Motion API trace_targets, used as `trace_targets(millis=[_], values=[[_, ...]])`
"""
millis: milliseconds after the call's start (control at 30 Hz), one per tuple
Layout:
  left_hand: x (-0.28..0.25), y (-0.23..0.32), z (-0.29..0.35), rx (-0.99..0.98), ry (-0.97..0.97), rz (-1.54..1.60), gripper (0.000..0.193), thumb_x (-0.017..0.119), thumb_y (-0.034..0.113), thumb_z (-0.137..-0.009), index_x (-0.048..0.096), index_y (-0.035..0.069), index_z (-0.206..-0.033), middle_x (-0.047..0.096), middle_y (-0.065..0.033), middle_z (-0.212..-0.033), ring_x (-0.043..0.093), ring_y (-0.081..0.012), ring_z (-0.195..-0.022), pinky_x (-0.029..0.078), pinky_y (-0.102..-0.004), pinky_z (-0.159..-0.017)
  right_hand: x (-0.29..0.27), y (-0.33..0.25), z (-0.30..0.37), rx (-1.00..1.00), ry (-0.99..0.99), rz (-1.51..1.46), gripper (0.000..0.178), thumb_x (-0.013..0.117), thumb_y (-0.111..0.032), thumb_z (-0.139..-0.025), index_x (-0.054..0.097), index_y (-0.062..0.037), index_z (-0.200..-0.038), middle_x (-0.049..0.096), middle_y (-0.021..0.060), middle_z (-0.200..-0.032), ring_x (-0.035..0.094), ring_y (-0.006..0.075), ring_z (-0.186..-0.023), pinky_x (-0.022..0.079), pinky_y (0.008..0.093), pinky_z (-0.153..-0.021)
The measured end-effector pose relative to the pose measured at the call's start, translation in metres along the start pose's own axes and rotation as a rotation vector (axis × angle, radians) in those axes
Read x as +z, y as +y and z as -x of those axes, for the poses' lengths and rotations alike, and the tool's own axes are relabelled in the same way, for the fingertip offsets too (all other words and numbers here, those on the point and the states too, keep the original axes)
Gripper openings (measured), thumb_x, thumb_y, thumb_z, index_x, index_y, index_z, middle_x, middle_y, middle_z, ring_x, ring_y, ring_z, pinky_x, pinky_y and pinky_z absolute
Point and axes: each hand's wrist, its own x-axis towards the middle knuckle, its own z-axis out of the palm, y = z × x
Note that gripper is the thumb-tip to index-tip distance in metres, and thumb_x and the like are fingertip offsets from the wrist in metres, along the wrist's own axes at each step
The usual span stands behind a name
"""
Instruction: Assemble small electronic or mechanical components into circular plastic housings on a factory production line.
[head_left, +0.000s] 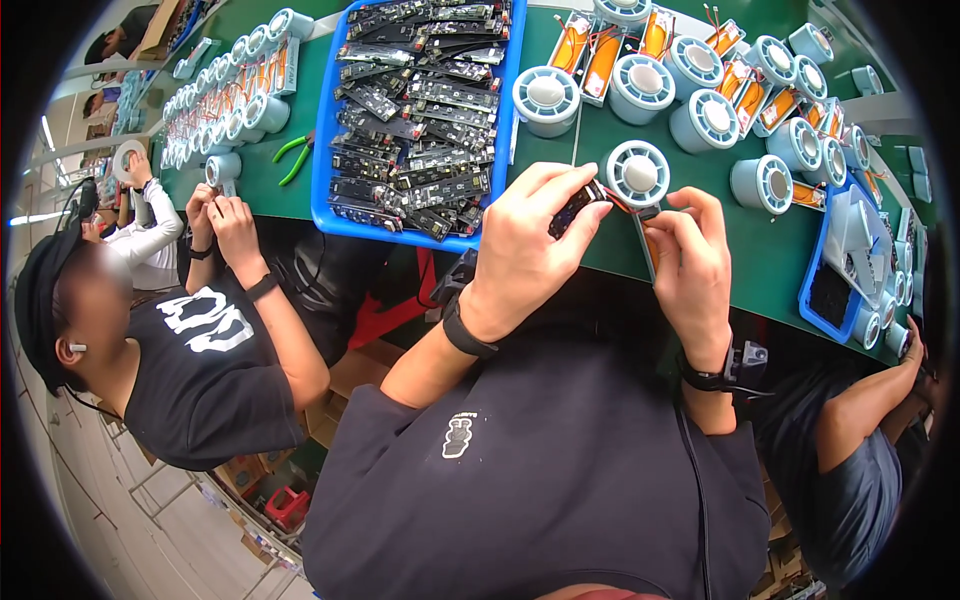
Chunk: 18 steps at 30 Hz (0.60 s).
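Between the thumb and fingers of my left hand [535,240] is a small black circuit board [577,208], partly covered by the fingers. My right hand [690,255] closes around the narrow handle of a light blue handheld fan [638,174], whose round grille faces up. An orange-brown strip shows along the handle beside my fingers, and a small black piece sits at its neck. Red wires [618,203] run between the board and the fan. My right fingertips hide most of the handle.
A blue tray [322,170] heaped with circuit boards lies on the green table [560,160] at far left of my hands. Green-handled pliers [294,160] lie beside it. Several fans with orange batteries [601,62] crowd the right. A co-worker [190,370] sits left, another person [850,450] right.
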Motion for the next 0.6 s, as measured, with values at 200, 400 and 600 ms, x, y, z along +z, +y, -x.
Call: trace_targets(millis=[200,400,600], values=[[-0.004,0.004,0.000,0.008,-0.023,0.001,0.036,0.081,0.006,-0.085,0.073,-0.001,-0.119,0.071,-0.0150,-0.106,0.073,-0.0285,-0.089,0.059,-0.0346,-0.076,-0.005,0.015,0.012,0.104,0.039,-0.249,0.022,0.065,0.013,-0.089,0.065,0.0009,-0.107,0.062,0.0074,-0.099,0.062,0.0109,-0.080,0.048,0.0245,-0.066],[-0.007,0.001,0.000,0.262,-0.181,-0.139,0.040,0.081,0.004,-0.084,0.071,0.001,-0.122,0.071,-0.0124,-0.108,0.072,-0.0289,-0.090,0.058,-0.0346,-0.075,-0.020,0.007,0.007,0.366,-0.113,-0.629,0.019,0.065,0.009,-0.089,0.066,-0.0012,-0.105,0.058,0.0027,-0.078,0.059,0.0054,-0.067,0.042,0.0242,-0.056],[-0.004,0.006,0.004,0.176,-0.279,0.008,0.037,0.076,0.003,-0.086,0.069,0.003,-0.123,0.069,-0.0102,-0.109,0.072,-0.0304,-0.086,0.059,-0.0392,-0.071,-0.021,0.010,0.004,0.169,-0.257,-0.327,0.011,0.064,0.008,-0.092,0.064,0.0037,-0.102,0.059,0.0036,-0.089,0.055,0.0085,-0.071,0.044,0.0272,-0.059]])
